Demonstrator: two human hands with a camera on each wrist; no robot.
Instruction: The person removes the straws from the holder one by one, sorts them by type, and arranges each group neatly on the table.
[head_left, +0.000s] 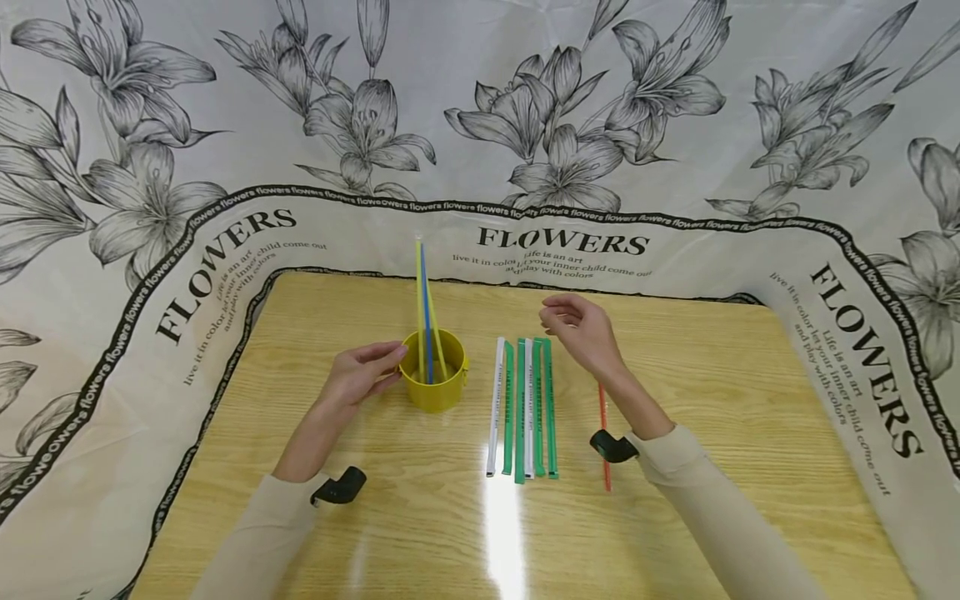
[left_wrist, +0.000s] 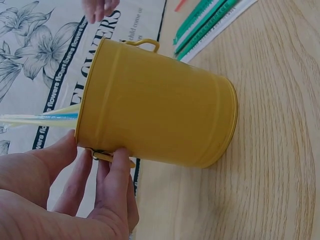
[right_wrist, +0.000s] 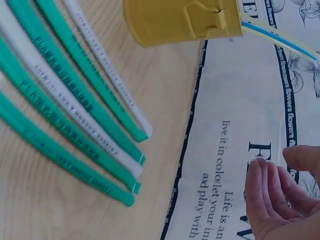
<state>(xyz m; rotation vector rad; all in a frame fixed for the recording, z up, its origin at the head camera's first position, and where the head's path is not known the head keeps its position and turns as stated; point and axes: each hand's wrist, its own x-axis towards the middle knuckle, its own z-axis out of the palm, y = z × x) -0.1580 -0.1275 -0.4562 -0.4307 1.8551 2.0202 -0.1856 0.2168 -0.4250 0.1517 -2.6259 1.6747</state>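
A small yellow metal bucket stands upright on the table, with yellow and blue straws leaning inside it. My left hand holds the bucket at its left side: in the left wrist view the thumb is at the rim and the fingers are curled at the small side handle. My right hand hovers over the far right part of the table, fingers loosely bent and nothing in them. Nearest to it lies a row of green and white paper-wrapped straws.
A red straw lies right of the row, partly hidden under my right forearm. The wooden table is bordered at the back and sides by a white flower-printed cloth. Black wrist mounts stick out from both sleeves.
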